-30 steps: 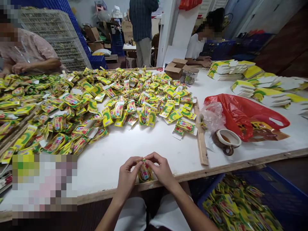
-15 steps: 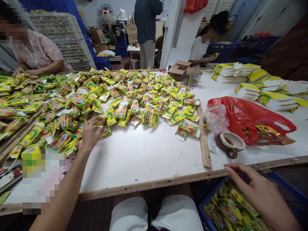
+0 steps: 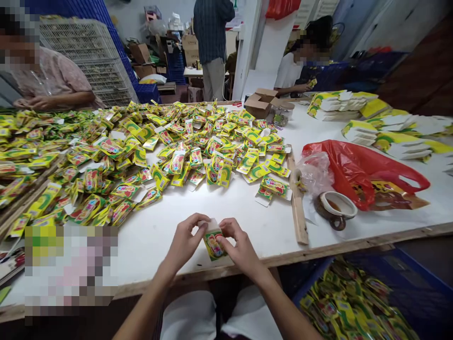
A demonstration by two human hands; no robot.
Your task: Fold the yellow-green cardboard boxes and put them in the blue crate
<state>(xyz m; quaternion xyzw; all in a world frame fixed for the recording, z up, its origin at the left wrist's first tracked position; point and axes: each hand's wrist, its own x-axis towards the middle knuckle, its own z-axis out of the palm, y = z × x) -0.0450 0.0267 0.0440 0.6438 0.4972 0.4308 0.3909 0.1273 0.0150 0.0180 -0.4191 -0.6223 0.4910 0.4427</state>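
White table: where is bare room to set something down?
Bare: between the packet heap, the right hand and the wooden strip; also between heap and left hand. Crowded: under the heap and around the red bag and mug.

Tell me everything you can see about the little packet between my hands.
The small packet looks like thin printed card: yellow and green, with red shapes and multicoloured lettering. Its white flap stands unfolded at the far end. The printed face is towards the camera, slightly tilted. The left hand touches it near the flap; the right hand has its thumb on the front. It's near the table's front edge; whether it rests there is unclear.
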